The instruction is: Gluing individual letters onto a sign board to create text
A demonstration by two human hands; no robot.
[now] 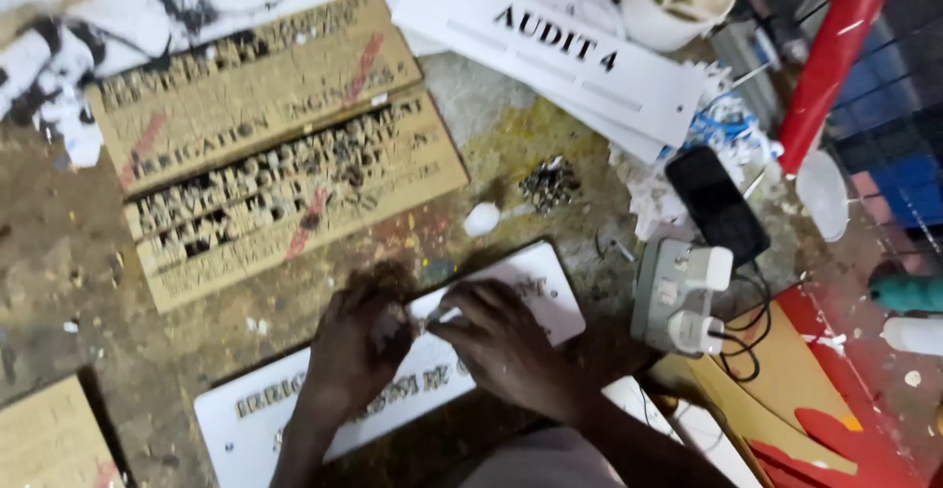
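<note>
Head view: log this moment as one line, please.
left hand: pressing white sign plate | right hand: pinching small piece over plate | nearby: brown stencil boards, socket block

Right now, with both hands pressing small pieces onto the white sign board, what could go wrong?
1. The long white rectangular sign board lies crooked on the rough stained workbench; it may slide under the left hand and right hand.
2. The grey heap of small metal pieces could scatter.
3. The white power strip cables may snag.

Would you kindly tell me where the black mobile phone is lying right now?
In the head view, the black mobile phone lies at right, just above the grey power strip, beside the red tube.
</note>
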